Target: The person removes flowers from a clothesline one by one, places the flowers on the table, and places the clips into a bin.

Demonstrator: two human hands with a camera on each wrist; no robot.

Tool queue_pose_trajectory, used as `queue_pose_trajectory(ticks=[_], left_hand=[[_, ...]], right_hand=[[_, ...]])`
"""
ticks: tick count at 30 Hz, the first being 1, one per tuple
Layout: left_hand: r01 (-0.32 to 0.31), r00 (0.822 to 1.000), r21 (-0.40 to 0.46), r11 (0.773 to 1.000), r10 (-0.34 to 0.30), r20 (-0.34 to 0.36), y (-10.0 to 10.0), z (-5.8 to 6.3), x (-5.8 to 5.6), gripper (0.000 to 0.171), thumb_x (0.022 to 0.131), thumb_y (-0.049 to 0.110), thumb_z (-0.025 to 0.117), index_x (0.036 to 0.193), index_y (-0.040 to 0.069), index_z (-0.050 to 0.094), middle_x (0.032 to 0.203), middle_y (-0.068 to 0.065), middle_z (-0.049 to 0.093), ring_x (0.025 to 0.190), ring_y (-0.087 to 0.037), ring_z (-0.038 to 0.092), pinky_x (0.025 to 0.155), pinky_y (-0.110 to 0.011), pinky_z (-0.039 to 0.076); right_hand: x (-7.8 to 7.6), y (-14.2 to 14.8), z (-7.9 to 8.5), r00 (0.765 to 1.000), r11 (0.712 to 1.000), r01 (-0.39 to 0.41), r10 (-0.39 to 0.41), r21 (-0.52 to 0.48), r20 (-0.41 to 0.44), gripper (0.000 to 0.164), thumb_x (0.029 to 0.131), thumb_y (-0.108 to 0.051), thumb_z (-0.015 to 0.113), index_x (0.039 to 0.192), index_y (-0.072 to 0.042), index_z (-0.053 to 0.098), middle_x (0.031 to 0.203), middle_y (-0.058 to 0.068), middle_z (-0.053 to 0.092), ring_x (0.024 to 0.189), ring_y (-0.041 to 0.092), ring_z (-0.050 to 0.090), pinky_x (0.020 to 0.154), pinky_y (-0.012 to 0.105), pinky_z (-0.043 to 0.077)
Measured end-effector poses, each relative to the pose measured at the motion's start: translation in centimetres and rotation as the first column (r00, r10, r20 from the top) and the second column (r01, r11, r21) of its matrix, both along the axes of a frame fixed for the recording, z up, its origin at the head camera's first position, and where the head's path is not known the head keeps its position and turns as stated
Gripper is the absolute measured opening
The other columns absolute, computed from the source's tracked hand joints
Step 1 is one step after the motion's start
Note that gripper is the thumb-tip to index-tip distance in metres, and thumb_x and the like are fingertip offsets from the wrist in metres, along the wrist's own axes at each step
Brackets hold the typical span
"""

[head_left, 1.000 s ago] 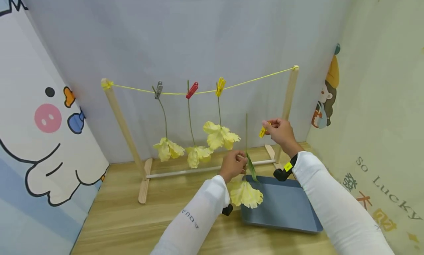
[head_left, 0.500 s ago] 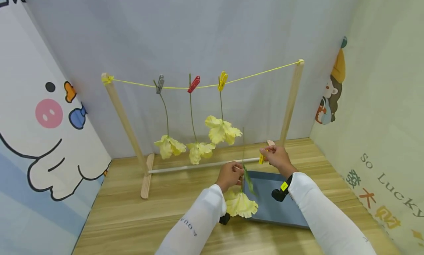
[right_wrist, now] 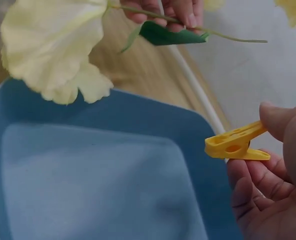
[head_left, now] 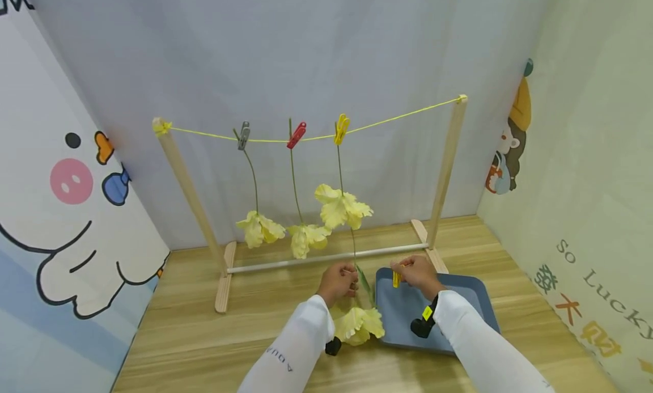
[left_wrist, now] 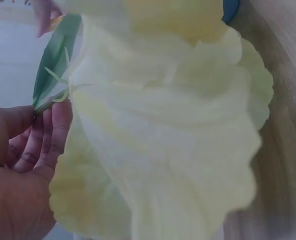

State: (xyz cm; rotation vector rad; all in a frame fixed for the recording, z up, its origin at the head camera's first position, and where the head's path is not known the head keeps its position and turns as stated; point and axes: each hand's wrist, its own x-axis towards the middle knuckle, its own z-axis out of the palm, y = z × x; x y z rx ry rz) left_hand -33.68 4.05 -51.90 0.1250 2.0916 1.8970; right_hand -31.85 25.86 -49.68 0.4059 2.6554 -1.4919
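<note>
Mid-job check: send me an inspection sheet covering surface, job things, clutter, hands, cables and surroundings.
Surface: wood-grain table, bearing a tray and a rack.
Job things: gray peg, red peg and yellow peg hold three flowers head-down on the line; a fourth flower is unpegged.
Clutter: nothing seen.
Hands: left hand pinches the fourth flower's stem; right hand grips a second yellow peg near the tray.
Cables: nothing seen.
Surroundings: gray backdrop, cartoon-printed panels at both sides.
</note>
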Motion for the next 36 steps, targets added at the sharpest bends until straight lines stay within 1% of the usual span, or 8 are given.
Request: queue_pose_trajectory(ticks=[5, 10, 14, 19, 24, 27, 30, 36], left_hand=[[-0.006, 1.0, 0.014, 1.0, 0.006, 0.023, -0.6, -1.0, -0.2, 0.01, 0.094, -0.002, 0.057, 0.102, -0.006, 0.063, 0.081, -0.013, 0.062, 0.065, -0.018, 0.058, 0.056, -0.032, 0.055], [-0.035, 0.998, -0.015, 0.999, 0.036, 0.047, -1.0, -1.7, -0.5, 0.015, 0.094, -0.003, 0.056, 0.106, -0.007, 0.064, 0.079, -0.013, 0.062, 0.064, -0.017, 0.058, 0.056, -0.03, 0.055], [-0.05, 0.997, -0.034, 0.998, 0.052, 0.059, -1.3, -2.5, -0.6, 0.018, 0.093, -0.004, 0.056, 0.108, -0.009, 0.063, 0.078, -0.012, 0.062, 0.063, -0.015, 0.057, 0.053, -0.026, 0.053], [-0.06, 0.993, -0.015, 0.998, 0.061, 0.1, -1.3, -3.4, -0.6, 0.014, 0.092, -0.004, 0.056, 0.104, -0.009, 0.063, 0.073, -0.01, 0.06, 0.058, -0.013, 0.054, 0.05, -0.024, 0.05], [-0.077, 0.99, 0.007, 0.997, 0.076, 0.121, -1.1, -4.0, -0.5, 0.009, 0.091, -0.006, 0.056, 0.096, -0.007, 0.063, 0.066, -0.005, 0.056, 0.054, -0.011, 0.052, 0.047, -0.022, 0.047], [-0.082, 0.99, -0.008, 0.997, 0.083, 0.118, -1.1, -4.1, -0.6, 0.009, 0.09, -0.005, 0.056, 0.095, -0.007, 0.063, 0.064, -0.005, 0.055, 0.052, -0.011, 0.052, 0.046, -0.021, 0.047], [-0.082, 0.99, -0.037, 0.996, 0.085, 0.115, -1.1, -4.3, -0.6, 0.009, 0.091, -0.004, 0.056, 0.096, -0.007, 0.064, 0.064, -0.006, 0.057, 0.052, -0.012, 0.053, 0.045, -0.022, 0.047], [-0.071, 0.989, -0.074, 0.995, 0.08, 0.128, -1.2, -4.4, -0.7, 0.012, 0.094, -0.001, 0.057, 0.102, -0.006, 0.063, 0.068, -0.009, 0.061, 0.053, -0.014, 0.056, 0.046, -0.024, 0.048]], right_hand=[[0.5, -0.3, -1.4, 0.999, 0.999, -0.008, 0.007, 0.051, 0.035, 0.032, 0.091, -0.028, 0.069, 0.097, 0.003, 0.062, 0.081, 0.01, 0.062, 0.072, 0.023, 0.06, 0.064, 0.035, 0.05], [0.7, -0.2, -2.6, 0.994, 0.991, -0.05, 0.037, 0.128, 0.102, 0.033, 0.089, -0.033, 0.07, 0.087, -0.001, 0.062, 0.079, 0.009, 0.062, 0.073, 0.023, 0.057, 0.063, 0.033, 0.046], [0.8, -0.3, -3.5, 0.99, 0.982, -0.072, 0.048, 0.177, 0.135, 0.032, 0.087, -0.033, 0.071, 0.073, -0.006, 0.061, 0.068, 0.004, 0.057, 0.065, 0.02, 0.053, 0.057, 0.029, 0.04], [0.9, -0.7, -4.2, 0.989, 0.976, -0.089, 0.063, 0.199, 0.131, 0.041, 0.087, -0.029, 0.072, 0.058, -0.012, 0.048, 0.055, -0.001, 0.044, 0.052, 0.016, 0.04, 0.05, 0.027, 0.031], [1.1, -1.0, -4.6, 0.993, 0.962, -0.101, 0.08, 0.253, 0.092, 0.045, 0.086, -0.028, 0.072, 0.052, -0.015, 0.044, 0.05, -0.003, 0.037, 0.047, 0.013, 0.033, 0.047, 0.026, 0.027], [1.1, -1.2, -4.7, 0.993, 0.95, -0.11, 0.094, 0.291, 0.068, 0.048, 0.086, -0.027, 0.072, 0.049, -0.015, 0.044, 0.047, -0.005, 0.034, 0.044, 0.012, 0.03, 0.046, 0.026, 0.025], [1.0, -1.5, -4.8, 0.993, 0.936, -0.119, 0.108, 0.33, 0.052, 0.048, 0.086, -0.026, 0.073, 0.048, -0.015, 0.044, 0.045, -0.006, 0.033, 0.043, 0.011, 0.028, 0.045, 0.026, 0.024], [1.0, -1.9, -4.9, 0.994, 0.919, -0.113, 0.103, 0.377, 0.045, 0.046, 0.085, -0.026, 0.075, 0.051, -0.014, 0.046, 0.048, -0.004, 0.037, 0.045, 0.013, 0.033, 0.045, 0.026, 0.027]])
